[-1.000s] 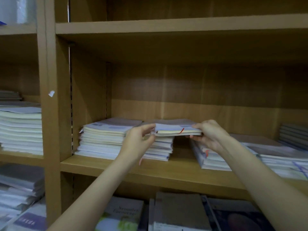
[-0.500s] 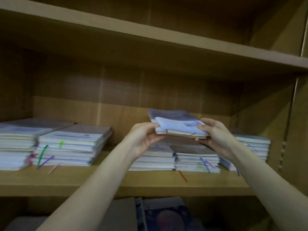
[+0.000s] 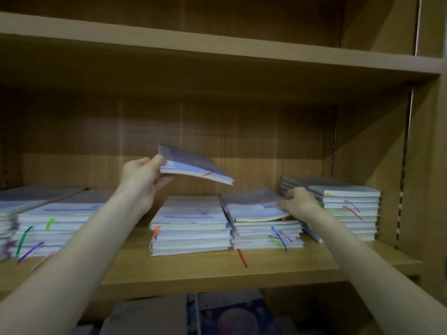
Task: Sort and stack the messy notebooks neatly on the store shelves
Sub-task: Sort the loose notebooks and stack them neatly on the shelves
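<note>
Notebooks split: left hand lifts some above shelf.

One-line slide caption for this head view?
Left hand lifts a notebook above the shelf while right hand grips a stack's top notebook.

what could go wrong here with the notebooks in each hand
The left hand holds a notebook by one end only, tilted down, so it could slip or flop open. The right hand grips the curled top notebook of a stack; dragging it could skew the books below. The loose red ribbon on the shelf might snag.
</note>
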### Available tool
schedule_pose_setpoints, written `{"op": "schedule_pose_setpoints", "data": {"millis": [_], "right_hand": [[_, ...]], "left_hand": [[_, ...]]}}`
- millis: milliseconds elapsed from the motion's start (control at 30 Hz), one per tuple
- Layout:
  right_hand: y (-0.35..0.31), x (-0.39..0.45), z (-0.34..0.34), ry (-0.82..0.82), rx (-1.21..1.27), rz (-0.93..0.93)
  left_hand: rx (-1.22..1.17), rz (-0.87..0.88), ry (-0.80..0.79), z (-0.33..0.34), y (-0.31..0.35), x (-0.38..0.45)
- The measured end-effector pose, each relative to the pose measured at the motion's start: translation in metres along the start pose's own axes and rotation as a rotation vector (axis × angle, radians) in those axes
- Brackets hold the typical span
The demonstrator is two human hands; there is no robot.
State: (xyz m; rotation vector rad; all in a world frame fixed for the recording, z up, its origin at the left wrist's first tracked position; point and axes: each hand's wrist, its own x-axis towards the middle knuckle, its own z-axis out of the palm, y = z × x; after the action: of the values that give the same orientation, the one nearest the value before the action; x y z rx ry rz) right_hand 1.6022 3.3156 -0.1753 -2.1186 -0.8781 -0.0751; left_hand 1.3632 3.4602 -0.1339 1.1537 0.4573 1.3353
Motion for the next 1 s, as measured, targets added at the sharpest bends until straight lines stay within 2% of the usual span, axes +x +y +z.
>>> {"op": "schedule_pose_setpoints", "data": {"millis": [33,100,167,267,300,333,433,533,600,667,733,800,867,933,1000], "right_hand": [[-0.002,-0.002,0.001,0.046,-0.118,-0.049],[-0.002,-0.006,0.001,0.175,-0.16,-0.161],[-0.008,-0.017,-0.006,0.211,0.083,-0.255],[-0.021,-0.036,-0.016,-0.148,0.739,-0.22],[-0.022,-0.038,-0.018,-0.205,0.783,-0.221],[-0.021,-0.037,-0.02,-0.191,0.762,-0.23],[-0.016,-0.025,-0.038,0.024,0.706,-0.229],[0.006,-0.017,-0.06,0.165,0.511,-0.271],[0.025,-0.014,-0.06,0.141,0.391,-0.272],[0.037,-0.013,-0.048,0.056,0.217,-0.256],[0.041,-0.013,-0.032,-0.033,0.003,-0.28],[0.036,-0.015,-0.022,-0.025,-0.125,-0.306],[0.025,-0.018,-0.024,0.092,-0.13,-0.296],[0.009,-0.02,-0.029,0.182,-0.003,-0.287],[-0.01,-0.022,-0.026,0.153,0.096,-0.287]], "left_hand": [[-0.004,-0.007,-0.006,0.002,-0.004,-0.003],[-0.028,-0.019,-0.029,0.008,-0.01,-0.007],[-0.042,-0.021,-0.059,0.014,-0.017,-0.01],[-0.047,-0.016,-0.107,0.029,-0.027,-0.015],[-0.041,-0.018,-0.127,0.036,-0.032,-0.018],[-0.049,-0.019,-0.154,0.044,-0.036,-0.022],[-0.08,-0.03,-0.244,0.072,-0.048,-0.03],[-0.015,-0.062,-0.333,0.104,-0.061,-0.037],[0.211,-0.014,-0.316,0.115,-0.071,-0.038],[0.657,0.119,-0.272,0.107,-0.078,-0.035],[0.996,0.183,-0.29,0.085,-0.083,-0.033],[1.092,0.218,-0.328,0.067,-0.085,-0.028],[1.101,0.269,-0.346,0.055,-0.08,-0.027],[1.106,0.327,-0.321,0.045,-0.073,-0.028],[1.099,0.391,-0.253,0.029,-0.064,-0.028]]}}
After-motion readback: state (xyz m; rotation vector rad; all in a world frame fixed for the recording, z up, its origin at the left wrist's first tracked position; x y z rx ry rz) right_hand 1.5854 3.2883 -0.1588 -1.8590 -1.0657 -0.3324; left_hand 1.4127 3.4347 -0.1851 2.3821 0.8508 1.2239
